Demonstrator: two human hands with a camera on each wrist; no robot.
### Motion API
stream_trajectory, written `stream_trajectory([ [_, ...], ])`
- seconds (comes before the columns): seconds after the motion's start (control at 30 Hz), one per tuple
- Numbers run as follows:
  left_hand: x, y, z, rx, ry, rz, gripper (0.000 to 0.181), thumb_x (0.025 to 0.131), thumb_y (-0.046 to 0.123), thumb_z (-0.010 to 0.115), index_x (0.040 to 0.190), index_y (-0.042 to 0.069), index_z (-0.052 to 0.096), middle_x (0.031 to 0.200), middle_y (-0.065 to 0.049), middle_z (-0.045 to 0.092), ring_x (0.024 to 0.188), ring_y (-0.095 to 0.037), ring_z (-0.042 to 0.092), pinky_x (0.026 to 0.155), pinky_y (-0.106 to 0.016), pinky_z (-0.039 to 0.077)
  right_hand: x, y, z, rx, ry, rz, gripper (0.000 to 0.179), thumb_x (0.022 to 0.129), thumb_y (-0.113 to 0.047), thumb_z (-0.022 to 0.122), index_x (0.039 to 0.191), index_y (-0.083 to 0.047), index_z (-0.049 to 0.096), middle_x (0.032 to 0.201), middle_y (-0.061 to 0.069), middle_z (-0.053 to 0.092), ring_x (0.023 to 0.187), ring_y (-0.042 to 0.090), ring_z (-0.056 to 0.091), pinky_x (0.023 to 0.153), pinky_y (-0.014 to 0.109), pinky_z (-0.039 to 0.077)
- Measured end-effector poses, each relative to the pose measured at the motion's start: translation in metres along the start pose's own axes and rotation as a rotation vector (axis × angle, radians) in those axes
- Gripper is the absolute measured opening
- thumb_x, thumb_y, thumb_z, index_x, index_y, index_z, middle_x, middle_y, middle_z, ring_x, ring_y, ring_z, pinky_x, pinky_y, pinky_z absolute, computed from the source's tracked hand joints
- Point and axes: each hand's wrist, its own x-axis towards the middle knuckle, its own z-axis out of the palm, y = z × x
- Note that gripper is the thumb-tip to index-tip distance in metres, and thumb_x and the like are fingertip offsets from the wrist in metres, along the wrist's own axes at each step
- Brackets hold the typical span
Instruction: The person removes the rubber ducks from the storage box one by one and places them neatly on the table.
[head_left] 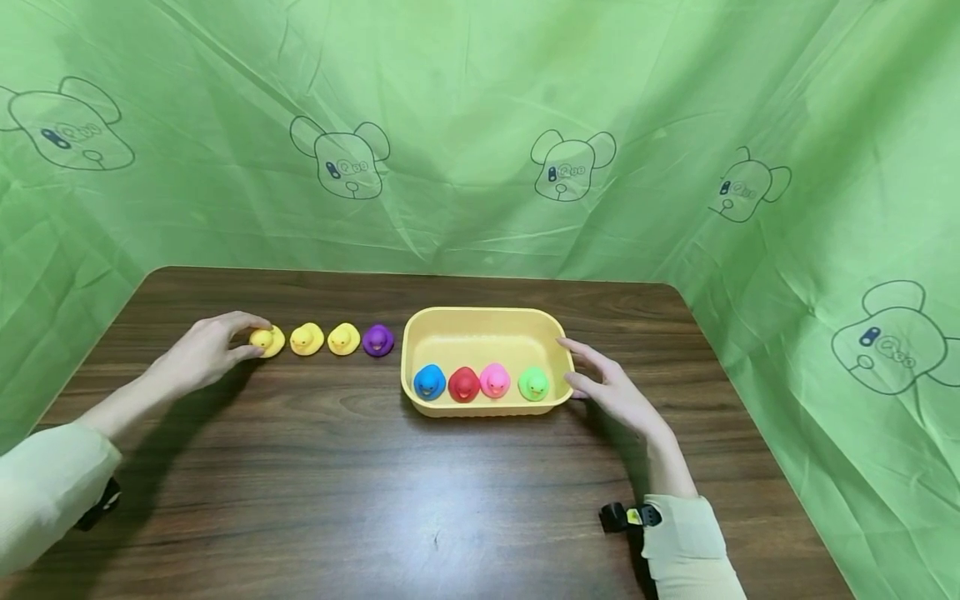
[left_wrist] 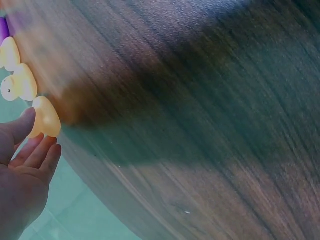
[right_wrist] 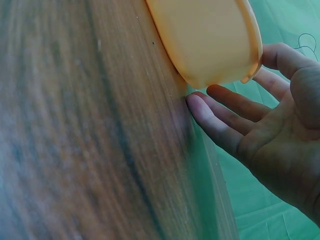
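Observation:
At the left end of a row on the table, my left hand (head_left: 213, 348) holds a yellow rubber duck (left_wrist: 49, 119) between thumb and fingers. To its right stand two more yellow ducks, a middle one (head_left: 307, 339) and another (head_left: 344, 339), then a purple duck (head_left: 378, 340). My right hand (head_left: 617, 392) touches the right end of a pale yellow tray (head_left: 480, 314) with its fingers spread. Along the tray's near side sit a blue duck (head_left: 430, 382), a red duck (head_left: 464, 385), a pink duck (head_left: 495, 381) and a green duck (head_left: 534, 384).
The dark wood-grain table (head_left: 420, 508) reaches back to a green curtain (head_left: 465, 225) printed with bear-head outlines, which also hangs at both sides. A black strap device (head_left: 628, 517) sits on my right wrist.

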Motion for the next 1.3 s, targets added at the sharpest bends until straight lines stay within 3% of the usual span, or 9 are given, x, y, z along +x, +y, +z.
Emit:
stream_trajectory([
  [0.6, -0.002, 0.002, 0.000, -0.013, -0.029, -0.052, 0.040, 0.088, 0.006, 0.078, 0.125, -0.003, 0.066, 0.123, -0.026, 0.070, 0.113, -0.048, 0.066, 0.093, -0.064, 0.051, 0.000, 0.000, 0.000, 0.008, -0.005, -0.003, 0.058, 0.105, -0.020, 0.060, 0.159, -0.016, 0.039, 0.158, 0.023, 0.044, 0.135, 0.045, 0.053, 0.090, 0.023, 0.060],
  [0.87, 0.000, 0.005, -0.002, -0.007, 0.041, -0.013, 0.036, 0.093, 0.012, 0.075, 0.127, 0.001, 0.066, 0.125, -0.024, 0.068, 0.117, -0.047, 0.062, 0.094, -0.063, 0.048, 0.000, -0.001, 0.001, 0.006, -0.004, 0.000, 0.058, 0.105, -0.019, 0.059, 0.159, -0.016, 0.039, 0.158, 0.024, 0.044, 0.134, 0.043, 0.053, 0.090, 0.023, 0.060],
  [1.03, 0.006, 0.020, -0.005, -0.031, 0.057, -0.032, 0.034, 0.097, 0.015, 0.071, 0.129, 0.004, 0.066, 0.128, -0.021, 0.067, 0.119, -0.045, 0.062, 0.093, -0.061, 0.048, -0.001, -0.002, 0.001, 0.007, -0.003, 0.001, 0.058, 0.105, -0.019, 0.060, 0.159, -0.016, 0.039, 0.157, 0.024, 0.045, 0.133, 0.042, 0.054, 0.089, 0.023, 0.060],
  [1.3, 0.023, 0.062, -0.007, -0.079, 0.040, -0.011, 0.034, 0.098, 0.014, 0.070, 0.130, 0.005, 0.066, 0.131, -0.018, 0.067, 0.123, -0.042, 0.059, 0.097, -0.060, 0.047, 0.000, -0.001, 0.000, 0.004, -0.006, -0.003, 0.058, 0.105, -0.019, 0.059, 0.159, -0.016, 0.038, 0.157, 0.024, 0.045, 0.133, 0.044, 0.054, 0.089, 0.022, 0.060],
])
